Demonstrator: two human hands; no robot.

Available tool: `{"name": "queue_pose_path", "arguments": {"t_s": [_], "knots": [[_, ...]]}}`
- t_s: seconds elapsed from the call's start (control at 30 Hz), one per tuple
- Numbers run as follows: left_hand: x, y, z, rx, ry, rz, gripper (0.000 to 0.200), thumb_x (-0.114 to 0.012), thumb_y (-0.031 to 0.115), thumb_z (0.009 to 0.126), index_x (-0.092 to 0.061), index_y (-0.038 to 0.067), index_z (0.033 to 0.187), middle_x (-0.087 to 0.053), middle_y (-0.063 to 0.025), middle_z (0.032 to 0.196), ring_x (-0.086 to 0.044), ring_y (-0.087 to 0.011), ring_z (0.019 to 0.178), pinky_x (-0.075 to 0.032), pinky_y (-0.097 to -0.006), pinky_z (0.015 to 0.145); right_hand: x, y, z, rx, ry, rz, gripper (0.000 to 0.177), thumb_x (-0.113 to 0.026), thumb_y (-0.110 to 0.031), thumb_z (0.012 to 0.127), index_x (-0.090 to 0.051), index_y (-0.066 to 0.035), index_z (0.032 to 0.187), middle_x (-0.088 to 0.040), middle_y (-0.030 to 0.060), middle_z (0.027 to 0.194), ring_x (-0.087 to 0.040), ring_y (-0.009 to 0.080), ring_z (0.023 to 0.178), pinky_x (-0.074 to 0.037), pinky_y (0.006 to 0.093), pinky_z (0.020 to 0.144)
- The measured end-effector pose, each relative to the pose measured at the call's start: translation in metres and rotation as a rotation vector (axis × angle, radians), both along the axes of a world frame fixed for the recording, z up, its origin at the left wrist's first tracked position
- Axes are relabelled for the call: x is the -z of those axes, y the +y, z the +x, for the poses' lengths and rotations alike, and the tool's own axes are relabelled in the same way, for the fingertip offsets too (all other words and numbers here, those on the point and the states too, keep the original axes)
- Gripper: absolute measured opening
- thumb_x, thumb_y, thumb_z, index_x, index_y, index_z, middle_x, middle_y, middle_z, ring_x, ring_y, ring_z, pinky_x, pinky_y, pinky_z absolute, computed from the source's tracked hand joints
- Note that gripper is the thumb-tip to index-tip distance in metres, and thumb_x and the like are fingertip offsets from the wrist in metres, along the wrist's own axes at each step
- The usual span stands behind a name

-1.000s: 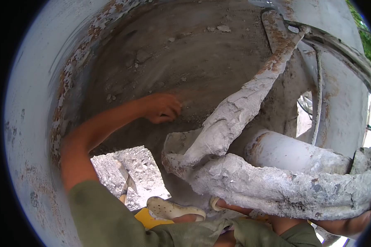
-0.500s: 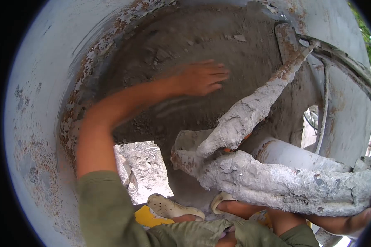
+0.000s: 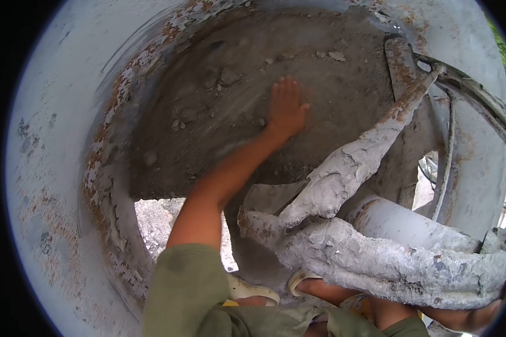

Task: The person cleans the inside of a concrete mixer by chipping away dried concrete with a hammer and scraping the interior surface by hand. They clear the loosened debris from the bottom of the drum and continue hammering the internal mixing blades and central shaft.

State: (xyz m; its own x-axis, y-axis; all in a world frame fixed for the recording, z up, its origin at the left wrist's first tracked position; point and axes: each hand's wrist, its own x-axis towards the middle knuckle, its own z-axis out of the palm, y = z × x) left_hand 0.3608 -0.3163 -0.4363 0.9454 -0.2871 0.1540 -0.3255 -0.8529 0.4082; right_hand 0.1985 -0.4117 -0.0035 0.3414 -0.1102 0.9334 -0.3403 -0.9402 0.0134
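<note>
My left hand [image 3: 287,111] lies flat on the dusty, dirt-covered floor [image 3: 230,112] of a round drum-like shell, fingers pointing away from me and slightly apart, with nothing held. Small grey lumps are scattered around it. At the right edge, my right hand [image 3: 485,315] is against the underside of a thick, cement-crusted arm [image 3: 399,258], its fingers partly hidden by the crust and the dark image border. A second crusted bar [image 3: 348,160] rises from that arm toward the upper right.
The curved, rust-flecked drum wall [image 3: 56,168] surrounds the floor. A square opening [image 3: 157,219] at lower left shows bright rubble beneath. A smooth pale pipe [image 3: 407,224] lies behind the crusted arm. My feet in clogs [image 3: 250,289] stand at the bottom.
My left hand has turned from pointing right to pointing away from me, and its forearm has swung right. The view has shifted slightly; the right hand stays by the crusted arm.
</note>
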Motion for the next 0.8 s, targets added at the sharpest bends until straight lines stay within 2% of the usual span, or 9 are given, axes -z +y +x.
{"name": "queue_pose_path", "arguments": {"t_s": [0.13,0.23,0.33,0.43,0.57,0.6,0.7,0.77,0.8], "knots": [[-0.011,0.076,-0.020,-0.148,0.048,0.124,0.060,-0.037,0.035,0.085,-0.023,-0.004,0.129,-0.016,-0.0184,0.138,-0.012,-0.0290,0.129,-0.008,-0.0408,0.105,0.000,0.007,0.005,0.055,-0.025,-0.003,0.064,-0.048,-0.051,0.080,-0.056,0.006,0.051,-0.058,0.0228,0.057,-0.060,0.0221,0.059,-0.048,0.0337,0.061],[-0.015,0.129,-0.056,-0.256,0.083,0.222,0.058,-0.038,0.032,0.085,-0.024,-0.004,0.129,-0.017,-0.0183,0.138,-0.013,-0.0287,0.129,-0.009,-0.0416,0.104,-0.004,0.005,0.002,-0.015,0.046,-0.008,0.061,-0.048,-0.048,0.080,-0.056,0.005,0.051,-0.057,0.0234,0.056,-0.059,0.0234,0.052,-0.050,0.0321,0.058],[-0.023,0.174,-0.106,-0.316,0.114,0.348,0.057,-0.038,0.030,0.085,-0.025,-0.004,0.129,-0.018,-0.0183,0.138,-0.014,-0.0289,0.128,-0.010,-0.0432,0.104,0.003,0.008,0.008,-0.171,-0.062,0.077,0.046,-0.057,-0.032,0.080,-0.052,0.002,0.050,-0.058,0.0182,0.063,-0.052,0.0196,0.059,-0.039,0.0252,0.054],[-0.031,0.213,-0.150,-0.340,0.128,0.434,0.055,-0.040,0.029,0.085,-0.028,-0.004,0.127,-0.019,-0.0189,0.137,-0.016,-0.0297,0.128,-0.011,-0.0449,0.103,0.003,0.007,0.003,-0.196,-0.074,0.137,0.047,-0.057,-0.033,0.080,-0.053,0.003,0.050,-0.059,0.0186,0.064,-0.053,0.0199,0.059,-0.040,0.0264,0.053],[-0.031,0.262,-0.191,-0.356,0.179,0.599,0.055,-0.042,0.029,0.084,-0.030,-0.006,0.126,-0.020,-0.0213,0.136,-0.016,-0.0323,0.128,-0.012,-0.0469,0.102,0.005,0.015,0.005,-0.102,-0.075,0.113,0.047,-0.057,-0.034,0.079,-0.054,0.003,0.050,-0.059,0.0183,0.064,-0.053,0.0189,0.058,-0.041,0.0261,0.052],[-0.034,0.267,-0.195,-0.376,0.210,0.641,0.056,-0.042,0.029,0.084,-0.030,-0.006,0.125,-0.019,-0.0218,0.136,-0.015,-0.0327,0.128,-0.011,-0.0472,0.102,0.005,0.018,0.007,-0.081,-0.075,0.105,0.048,-0.058,-0.034,0.079,-0.054,0.003,0.050,-0.059,0.0182,0.064,-0.053,0.0187,0.057,-0.041,0.0260,0.052],[-0.037,0.263,-0.201,-0.279,0.067,0.630,0.055,-0.042,0.030,0.084,-0.033,-0.005,0.125,-0.019,-0.0216,0.136,-0.013,-0.0346,0.128,-0.009,-0.0473,0.102,0.005,0.022,0.010,-0.056,-0.103,0.098,0.048,-0.057,-0.036,0.079,-0.054,0.003,0.050,-0.059,0.0172,0.063,-0.052,0.0175,0.055,-0.040,0.0254,0.051],[-0.037,0.230,-0.188,-0.157,-0.020,0.450,0.053,-0.042,0.032,0.084,-0.035,-0.002,0.124,-0.019,-0.0188,0.137,-0.012,-0.0319,0.129,-0.008,-0.0471,0.102,0.006,0.022,0.009,-0.078,-0.136,0.122,0.049,-0.057,-0.036,0.080,-0.054,0.002,0.049,-0.059,0.0154,0.062,-0.052,0.0162,0.054,-0.040,0.0246,0.050],[-0.042,0.208,-0.177,-0.121,0.012,0.348,0.052,-0.040,0.031,0.086,-0.032,-0.001,0.126,-0.017,-0.0168,0.138,-0.013,-0.0307,0.129,-0.008,-0.0471,0.102,0.006,0.021,0.008,-0.082,-0.143,0.132,0.049,-0.057,-0.036,0.080,-0.054,0.001,0.048,-0.059,0.0144,0.061,-0.052,0.0155,0.054,-0.040,0.0242,0.050]]}}
